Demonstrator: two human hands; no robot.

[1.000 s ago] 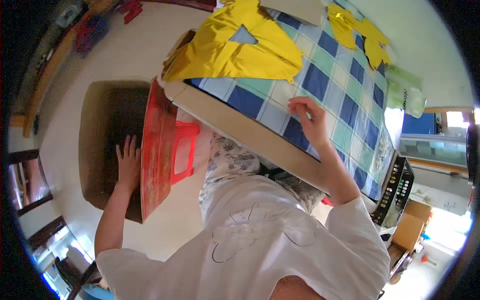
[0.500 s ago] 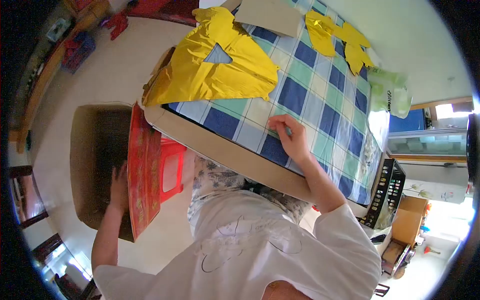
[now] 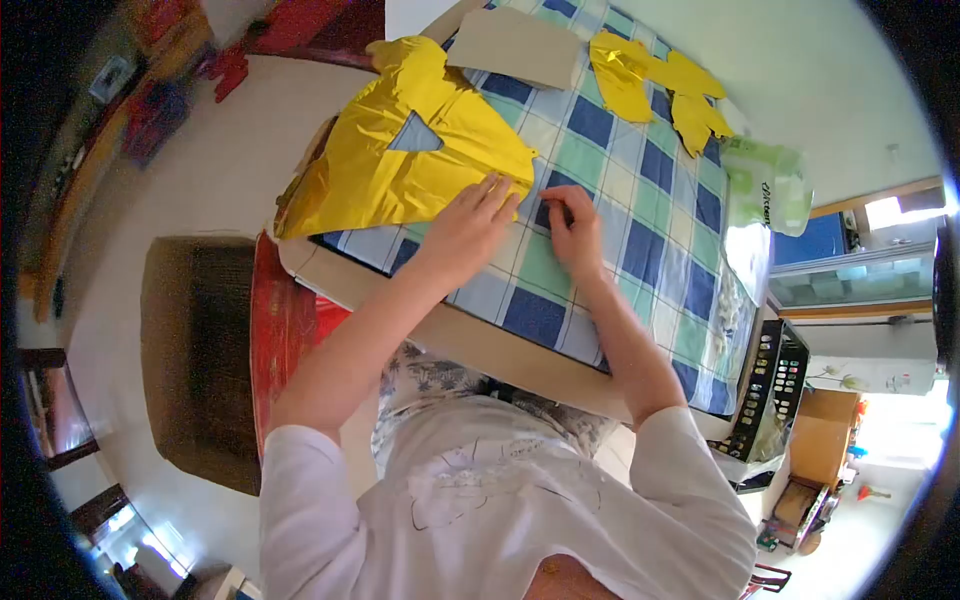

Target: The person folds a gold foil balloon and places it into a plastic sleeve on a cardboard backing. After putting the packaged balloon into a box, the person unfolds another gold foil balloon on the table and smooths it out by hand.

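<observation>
A flat, uninflated golden foil balloon (image 3: 360,180) with a triangular hole lies creased across the near left corner of the checked cloth (image 3: 540,265). My left hand (image 3: 470,230) rests on its right-hand edge, fingers stretched out over the foil. Just to the right, my right hand (image 3: 577,230) is over the cloth with its fingers curled together. Whether anything small is pinched in it is hidden. Farther back on the cloth lie a grey-brown cardboard sheet (image 3: 515,48) and more golden foil shapes (image 3: 655,80).
On the floor at left stands an open cardboard box (image 3: 200,245), its red flap (image 3: 280,330) beside the table's brown edge (image 3: 510,360). A green-white plastic bag (image 3: 765,185) sits at the table's right end, near a black rack (image 3: 770,390) of small items.
My left hand has come out of the cardboard box and moved right onto the foil balloon's edge. My right hand has stayed over the cloth, shifting slightly away from me. The view has shifted a little.
</observation>
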